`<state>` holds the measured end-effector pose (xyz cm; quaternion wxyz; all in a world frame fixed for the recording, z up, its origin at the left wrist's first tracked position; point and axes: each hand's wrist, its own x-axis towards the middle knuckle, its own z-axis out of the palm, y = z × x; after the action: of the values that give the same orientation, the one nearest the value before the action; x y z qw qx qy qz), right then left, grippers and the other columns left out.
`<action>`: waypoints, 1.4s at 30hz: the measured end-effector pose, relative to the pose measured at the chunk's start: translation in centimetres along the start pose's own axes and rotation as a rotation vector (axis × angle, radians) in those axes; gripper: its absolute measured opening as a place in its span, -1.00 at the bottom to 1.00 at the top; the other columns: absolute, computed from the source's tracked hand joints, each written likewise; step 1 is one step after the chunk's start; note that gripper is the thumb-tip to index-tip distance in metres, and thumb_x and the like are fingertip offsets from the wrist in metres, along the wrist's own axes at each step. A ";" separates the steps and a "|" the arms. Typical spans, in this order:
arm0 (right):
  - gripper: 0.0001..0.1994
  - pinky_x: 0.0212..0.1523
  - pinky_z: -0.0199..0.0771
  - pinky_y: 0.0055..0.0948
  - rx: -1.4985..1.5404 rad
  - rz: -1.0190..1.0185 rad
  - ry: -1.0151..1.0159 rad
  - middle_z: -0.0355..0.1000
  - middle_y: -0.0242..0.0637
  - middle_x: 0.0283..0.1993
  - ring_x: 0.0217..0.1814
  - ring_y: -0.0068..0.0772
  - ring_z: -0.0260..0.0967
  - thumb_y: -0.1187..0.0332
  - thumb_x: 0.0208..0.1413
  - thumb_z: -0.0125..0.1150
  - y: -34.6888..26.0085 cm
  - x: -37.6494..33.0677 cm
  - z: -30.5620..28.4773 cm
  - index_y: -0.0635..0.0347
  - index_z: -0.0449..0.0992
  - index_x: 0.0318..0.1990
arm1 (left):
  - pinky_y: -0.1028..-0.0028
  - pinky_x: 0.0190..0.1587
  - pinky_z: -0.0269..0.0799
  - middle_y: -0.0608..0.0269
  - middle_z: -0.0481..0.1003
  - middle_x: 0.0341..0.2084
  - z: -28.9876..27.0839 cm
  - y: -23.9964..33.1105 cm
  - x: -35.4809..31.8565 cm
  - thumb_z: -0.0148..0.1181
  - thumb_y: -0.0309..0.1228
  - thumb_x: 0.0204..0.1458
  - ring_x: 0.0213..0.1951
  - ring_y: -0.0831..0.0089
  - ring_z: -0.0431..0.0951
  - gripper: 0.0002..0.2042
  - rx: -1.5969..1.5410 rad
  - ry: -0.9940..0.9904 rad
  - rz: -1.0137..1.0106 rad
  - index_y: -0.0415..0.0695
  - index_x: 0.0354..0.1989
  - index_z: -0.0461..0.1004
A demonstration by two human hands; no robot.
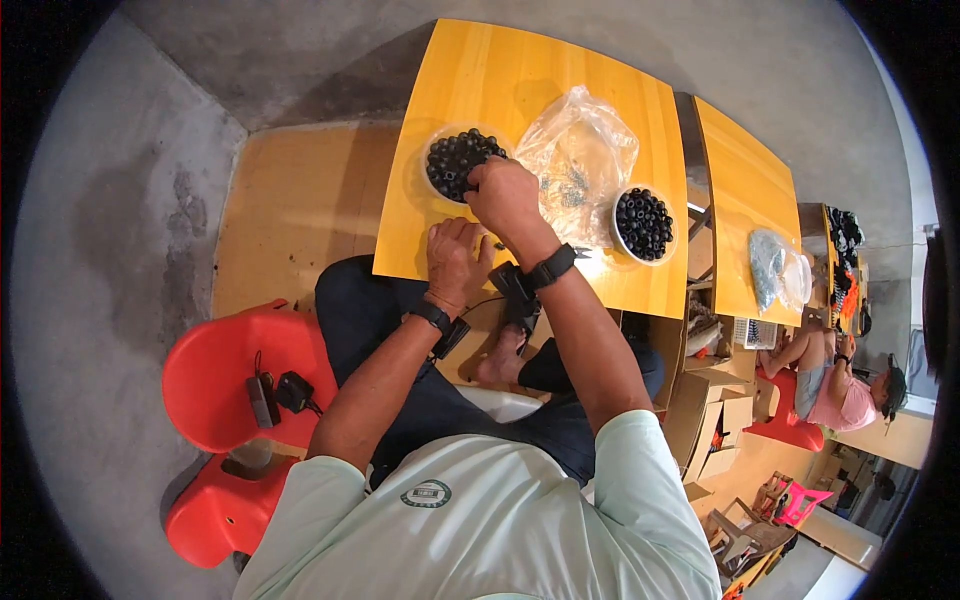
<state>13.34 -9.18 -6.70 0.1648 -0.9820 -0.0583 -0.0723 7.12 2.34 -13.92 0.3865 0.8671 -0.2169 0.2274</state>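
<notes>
On the yellow table (650, 110), a white round tub (428, 178) holds a heap of black beads (455, 160). My right hand (505, 195) is over the tub's right side, its fingers bent together at the beads; what lies between them is hidden. Close to the table's front edge rests my left hand (455, 262), fingers curled, their tips turned from view. A small dark piece (500, 246) lies beside it. Right of my hands a clear plastic bag (590, 140) is spread out with small grey bits (572, 188) on it. Another tub of black beads (643, 222) stands further right.
A dark pointed tool (582, 253) lies near the front edge. Red chairs (240, 360) stand at my left, one with black devices on it. Rightward are a second table (745, 180) with bags, an open cardboard box (715, 430) and a seated person (840, 395).
</notes>
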 end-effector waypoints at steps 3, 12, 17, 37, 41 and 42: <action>-0.85 -0.22 0.53 -0.15 -0.048 -0.015 -0.089 0.54 -0.19 -0.35 -0.22 -0.06 0.52 0.30 -0.21 0.35 0.7 1.3 0.2 0.05 0.66 -0.40 | 0.18 -0.23 0.24 0.18 0.42 -0.49 -0.1 0.4 0.2 0.25 -0.51 -0.11 -0.35 0.11 0.44 -0.89 -0.019 -0.076 -0.040 -0.11 -0.39 0.46; -0.91 -0.23 0.51 -0.15 -0.022 -0.145 -0.028 0.51 -0.16 -0.36 -0.22 -0.01 0.49 0.35 -0.14 0.31 1.9 1.5 1.5 0.10 0.59 -0.44 | 0.17 -0.20 0.26 0.13 0.44 -0.48 0.1 0.5 -0.1 0.25 -0.50 -0.09 -0.34 0.09 0.45 -0.89 -0.037 0.010 -0.020 -0.15 -0.38 0.47; -0.94 -0.22 0.50 -0.15 0.135 -0.156 0.076 0.50 -0.18 -0.34 -0.20 -0.03 0.48 0.41 -0.10 0.28 1.6 0.1 0.4 0.11 0.57 -0.42 | 0.18 -0.18 0.28 0.09 0.46 -0.44 -0.2 0.3 -0.1 0.25 -0.50 -0.08 -0.31 0.07 0.46 -0.88 -0.038 -0.013 -0.019 -0.19 -0.35 0.48; -0.88 -0.15 0.53 -0.14 -0.100 -0.115 -0.023 0.51 -0.16 -0.29 -0.15 -0.05 0.49 0.36 -0.15 0.31 2.2 1.5 0.3 0.13 0.63 -0.41 | 0.16 -0.17 0.28 0.08 0.46 -0.43 -0.1 0.4 0.0 0.23 -0.46 -0.03 -0.31 0.05 0.45 -0.88 -0.024 -0.032 -0.012 -0.19 -0.35 0.47; -0.88 -0.15 0.53 -0.14 -0.130 -0.159 -0.043 0.52 -0.13 -0.30 -0.16 -0.04 0.49 0.37 -0.12 0.29 2.5 1.8 0.7 0.15 0.63 -0.40 | 0.16 -0.16 0.28 0.07 0.45 -0.43 0.0 0.4 -0.1 0.23 -0.46 -0.04 -0.30 0.05 0.45 -0.88 -0.017 -0.041 -0.010 -0.19 -0.35 0.47; -0.87 -0.15 0.53 -0.14 -0.090 -0.178 -0.016 0.51 -0.13 -0.30 -0.16 -0.02 0.49 0.37 -0.10 0.30 2.6 1.6 0.6 0.17 0.62 -0.37 | 0.16 -0.16 0.28 0.07 0.46 -0.43 0.0 0.3 0.0 0.24 -0.46 -0.04 -0.30 0.06 0.45 -0.88 -0.022 -0.031 -0.002 -0.19 -0.35 0.47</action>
<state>15.38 -11.25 -7.77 0.1128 -0.9799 -0.1432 -0.0814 6.90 2.13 -13.75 0.3930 0.8663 -0.2246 0.2112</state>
